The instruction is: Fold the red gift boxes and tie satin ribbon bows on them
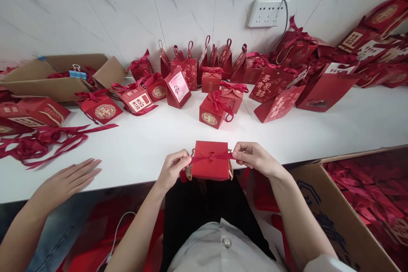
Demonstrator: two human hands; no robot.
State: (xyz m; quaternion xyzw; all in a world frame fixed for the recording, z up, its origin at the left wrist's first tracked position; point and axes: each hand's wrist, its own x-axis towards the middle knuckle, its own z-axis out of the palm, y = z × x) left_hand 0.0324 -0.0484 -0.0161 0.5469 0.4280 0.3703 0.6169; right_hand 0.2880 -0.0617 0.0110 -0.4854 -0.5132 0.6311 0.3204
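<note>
A small red box (211, 170) with a gold rope handle lies at the white table's front edge, right before me. A dark red ribbon (204, 158) crosses its top, with a small knot or loop at the middle. On the box's left side, my left hand (176, 168) pinches one end of the ribbon. The other end is pinched by my right hand (253, 157) at the right side. The ribbon looks taut between both hands.
Red gift boxes (211, 112) stand along the wall behind. Loose ribbons (44, 144) and another person's hand (72, 180) lie on the table (153, 136) at left. A cardboard carton (338, 216) of red items stands at lower right, an open carton (38, 85) at back left.
</note>
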